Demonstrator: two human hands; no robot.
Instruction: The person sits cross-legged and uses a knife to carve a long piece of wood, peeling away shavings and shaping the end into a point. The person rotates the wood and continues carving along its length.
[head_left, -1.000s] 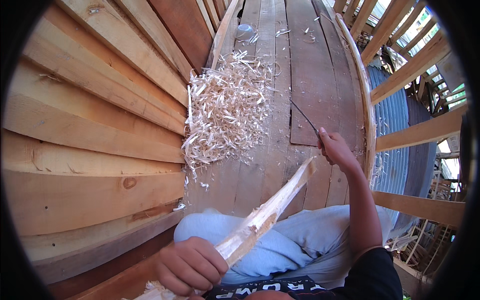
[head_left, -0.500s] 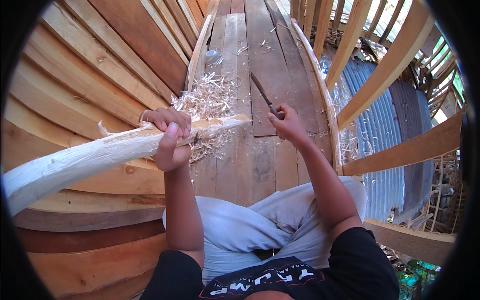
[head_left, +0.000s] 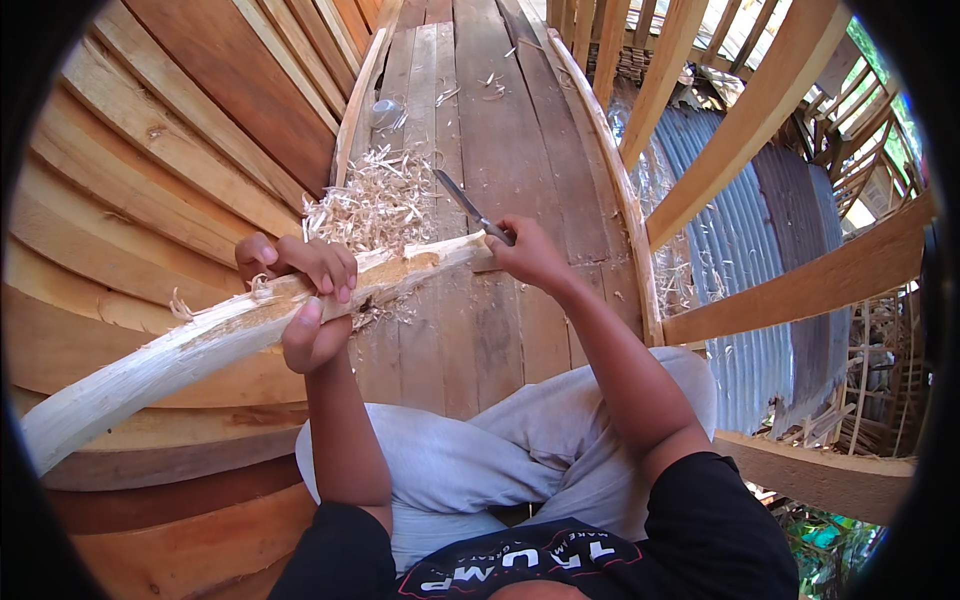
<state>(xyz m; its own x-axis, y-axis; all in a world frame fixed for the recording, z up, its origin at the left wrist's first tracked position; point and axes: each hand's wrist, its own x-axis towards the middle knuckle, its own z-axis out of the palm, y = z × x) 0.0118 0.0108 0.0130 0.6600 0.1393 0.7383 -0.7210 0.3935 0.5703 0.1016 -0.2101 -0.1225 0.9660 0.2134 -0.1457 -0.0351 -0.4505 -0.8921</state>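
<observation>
A long, pale, peeled wooden pole slants from the lower left up to the middle, its far end trimmed to a taper. My left hand is wrapped round it a little short of that end, thumb on the near side and fingers over the top. In my right hand is a knife with a long dark blade, which points up and to the left. The handle is mostly hidden by my fingers. My right hand is right beside the pole's tip; whether they touch I cannot tell.
Wood shavings lie heaped on the plank floor beyond the pole. A small clear container stands behind them. Curved planks form a wall on the left. Upright ribs and corrugated metal sheets are on the right.
My right hand with the knife has moved left and nearer, up to the pole's tip. The blade now leans further left. My left hand's fingers have shifted, still round the pole.
</observation>
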